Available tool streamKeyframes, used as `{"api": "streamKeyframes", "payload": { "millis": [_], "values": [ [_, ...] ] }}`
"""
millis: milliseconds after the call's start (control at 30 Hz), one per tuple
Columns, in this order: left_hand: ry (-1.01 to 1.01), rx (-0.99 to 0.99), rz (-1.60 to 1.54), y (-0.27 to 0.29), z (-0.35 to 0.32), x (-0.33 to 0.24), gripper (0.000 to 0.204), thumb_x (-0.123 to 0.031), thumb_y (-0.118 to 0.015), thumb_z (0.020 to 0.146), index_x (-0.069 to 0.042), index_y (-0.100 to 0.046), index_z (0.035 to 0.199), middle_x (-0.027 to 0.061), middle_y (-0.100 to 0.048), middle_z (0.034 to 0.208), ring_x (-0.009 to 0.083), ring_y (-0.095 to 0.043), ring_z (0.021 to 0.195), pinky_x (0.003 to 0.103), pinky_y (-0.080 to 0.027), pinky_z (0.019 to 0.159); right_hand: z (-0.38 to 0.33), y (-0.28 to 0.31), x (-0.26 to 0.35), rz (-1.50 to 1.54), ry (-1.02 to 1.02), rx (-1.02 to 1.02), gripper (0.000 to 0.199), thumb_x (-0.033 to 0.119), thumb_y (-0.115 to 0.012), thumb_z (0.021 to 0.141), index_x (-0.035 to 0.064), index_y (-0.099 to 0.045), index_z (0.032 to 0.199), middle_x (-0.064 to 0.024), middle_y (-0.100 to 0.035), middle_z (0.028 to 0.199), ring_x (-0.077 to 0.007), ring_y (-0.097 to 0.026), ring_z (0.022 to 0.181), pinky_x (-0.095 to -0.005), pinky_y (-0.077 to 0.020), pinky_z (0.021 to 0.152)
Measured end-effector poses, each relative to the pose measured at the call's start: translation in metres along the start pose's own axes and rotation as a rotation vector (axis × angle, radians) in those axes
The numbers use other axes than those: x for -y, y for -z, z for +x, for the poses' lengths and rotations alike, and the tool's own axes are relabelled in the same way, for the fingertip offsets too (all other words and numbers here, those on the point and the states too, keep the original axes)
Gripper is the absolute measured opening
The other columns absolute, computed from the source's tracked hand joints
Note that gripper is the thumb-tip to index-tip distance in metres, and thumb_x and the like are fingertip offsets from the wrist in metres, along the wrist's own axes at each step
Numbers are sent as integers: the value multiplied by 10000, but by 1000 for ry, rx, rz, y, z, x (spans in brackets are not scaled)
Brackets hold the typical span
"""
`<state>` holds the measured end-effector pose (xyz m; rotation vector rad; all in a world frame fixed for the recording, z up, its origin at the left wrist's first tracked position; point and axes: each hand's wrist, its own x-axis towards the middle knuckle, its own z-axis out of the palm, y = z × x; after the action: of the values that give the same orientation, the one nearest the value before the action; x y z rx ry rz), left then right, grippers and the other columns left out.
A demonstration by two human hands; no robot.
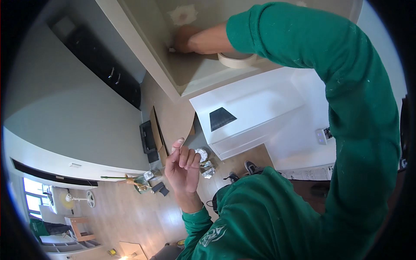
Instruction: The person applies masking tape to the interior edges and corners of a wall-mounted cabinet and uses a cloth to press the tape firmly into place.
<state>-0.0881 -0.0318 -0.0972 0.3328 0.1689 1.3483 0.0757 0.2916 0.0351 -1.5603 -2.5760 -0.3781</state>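
My right arm, in a green sleeve, stretches up to a beige overhead surface (190,73). My right hand (187,40) presses against it just below a pale round patch of filler (183,15). A small white bit (172,50) shows at the fingertips; what the hand grips is hidden. A roll of beige masking tape (236,60) hangs around that wrist. My left hand (184,167) is raised in mid-air, palm toward me, fingers loosely curled and apart, with nothing seen in it.
Below stand a white boxy unit (255,112) with a dark triangle on it, leaning cardboard (156,130), and crumpled silvery wrappings (204,164) on the wooden floor. My shoes (249,167) show beside them. Dark cabinets (104,69) line the wall. Another person in green (39,226) is far left.
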Motion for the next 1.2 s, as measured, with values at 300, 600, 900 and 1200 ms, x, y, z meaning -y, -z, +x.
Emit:
{"api": "streamKeyframes", "payload": {
  "millis": [300, 600, 900, 1200],
  "values": [
    [-8, 6, -36, 6, 7, 10, 252, -101, -455, 950, 4, -531, 1167, -32, -374, 629, 77, -340, 564, 249, -312, 584, -12, 9, 7, -52, -113, -25, 410, 398, -592, 893, 59, -731, 1077, -167, -698, 1112, -336, -667, 1019, -434, -510, 892],
    [1, 33, -35, 8, 11, 10, 274, -117, -473, 952, 21, -569, 1168, -30, -360, 624, 81, -341, 568, 259, -314, 589, -22, 21, 16, 447, -299, 12, 448, 393, -599, 904, 29, -699, 1145, -180, -675, 1177, -345, -637, 1097, -416, -484, 935],
    [12, -28, -9, 12, 9, 15, 221, -98, -460, 961, -4, -511, 1155, -28, -361, 628, 78, -338, 570, 252, -310, 587, -9, 1, 4, 389, -234, 47, 472, 429, -601, 910, 43, -691, 1168, -181, -671, 1183, -350, -631, 1102, -417, -476, 934],
    [62, -19, -5, 2, 19, 23, 206, -98, -467, 959, -16, -516, 1142, -31, -369, 631, 79, -342, 573, 253, -312, 596, -11, -20, -24, -267, 257, -302, 355, 326, -582, 913, 58, -724, 1097, -169, -693, 1127, -350, -657, 1038, -444, -497, 891]
  ]
}}
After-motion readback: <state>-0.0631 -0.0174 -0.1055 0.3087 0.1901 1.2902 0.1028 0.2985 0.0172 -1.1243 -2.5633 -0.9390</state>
